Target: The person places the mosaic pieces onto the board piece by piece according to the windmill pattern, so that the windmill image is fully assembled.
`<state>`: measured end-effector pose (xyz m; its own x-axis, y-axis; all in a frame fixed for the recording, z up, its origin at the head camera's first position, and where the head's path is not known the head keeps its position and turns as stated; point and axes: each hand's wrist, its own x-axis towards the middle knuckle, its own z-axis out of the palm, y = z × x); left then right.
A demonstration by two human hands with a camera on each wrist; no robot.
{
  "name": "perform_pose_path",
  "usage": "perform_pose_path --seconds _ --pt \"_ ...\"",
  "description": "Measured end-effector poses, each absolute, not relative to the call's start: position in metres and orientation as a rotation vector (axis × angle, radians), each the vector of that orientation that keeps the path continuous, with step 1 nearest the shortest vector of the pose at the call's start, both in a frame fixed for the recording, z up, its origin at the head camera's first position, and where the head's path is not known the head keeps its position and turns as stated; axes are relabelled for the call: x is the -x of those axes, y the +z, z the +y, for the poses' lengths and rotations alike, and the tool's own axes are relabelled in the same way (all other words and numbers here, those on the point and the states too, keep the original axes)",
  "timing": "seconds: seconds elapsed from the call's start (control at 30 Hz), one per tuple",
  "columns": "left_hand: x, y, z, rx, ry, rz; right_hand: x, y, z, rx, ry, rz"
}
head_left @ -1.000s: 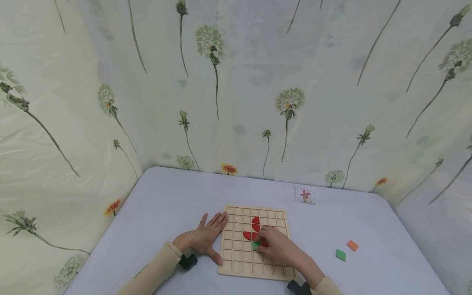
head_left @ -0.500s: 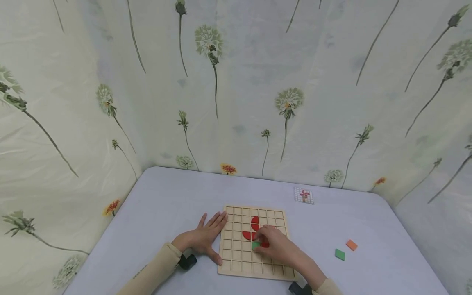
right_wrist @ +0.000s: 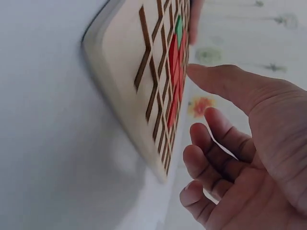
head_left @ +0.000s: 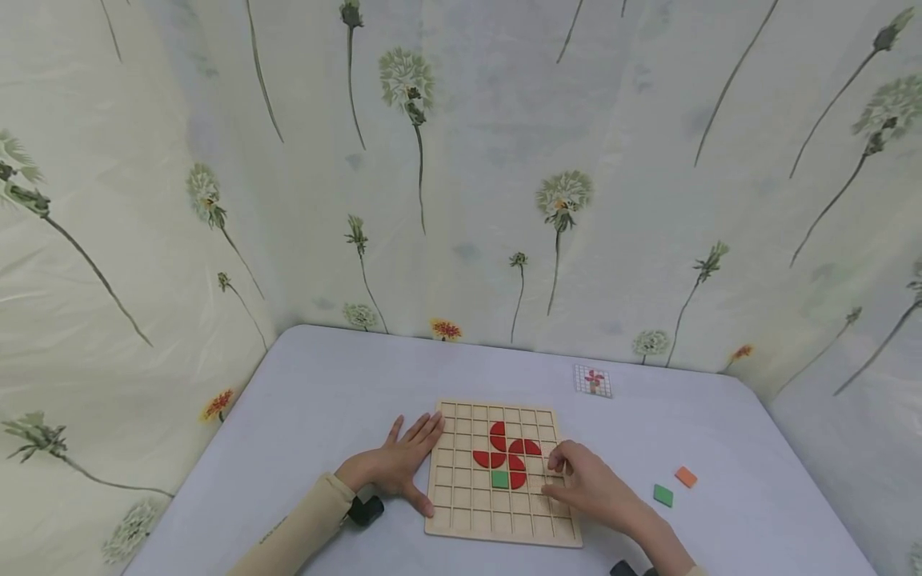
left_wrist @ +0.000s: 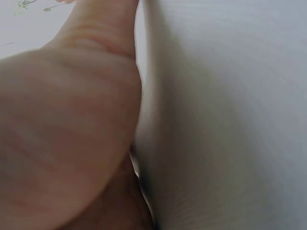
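A square wooden grid board [head_left: 461, 512] lies on the table, seen at a slant in the right wrist view. Red quarter-round pieces [head_left: 517, 470] form a pinwheel in its grid, and one green square tile [head_left: 500, 479] fills a cell just below them. My left hand [head_left: 392, 466] lies flat with spread fingers, fingertips and thumb at the board's left edge; its own wrist view is mostly palm. Over the board's right edge hovers my right hand [head_left: 594, 486], thumb and fingers apart with nothing between them, as the right wrist view [right_wrist: 240, 139] also shows.
Right of the board, a loose green tile [head_left: 663, 495] and an orange tile [head_left: 687, 477] lie on the white tabletop. A small card [head_left: 593, 381] printed with a red pinwheel on a grid lies behind the board. A flower-patterned curtain [head_left: 475, 200] hangs behind the table.
My right hand has let go of the green square tile in the grid and moved right to the board's edge, uncovering the red pieces. The left hand has stayed in place.
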<state>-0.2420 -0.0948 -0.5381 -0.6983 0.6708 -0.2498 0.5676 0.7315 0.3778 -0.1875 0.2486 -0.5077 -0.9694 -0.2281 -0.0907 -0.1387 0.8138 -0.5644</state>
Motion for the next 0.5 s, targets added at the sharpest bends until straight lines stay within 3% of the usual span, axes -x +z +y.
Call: perform_pose_path --seconds 0.5 --pt "0.240 -0.535 -0.095 -0.966 0.399 2.565 0.194 -0.502 0.361 0.097 -0.782 3.052"
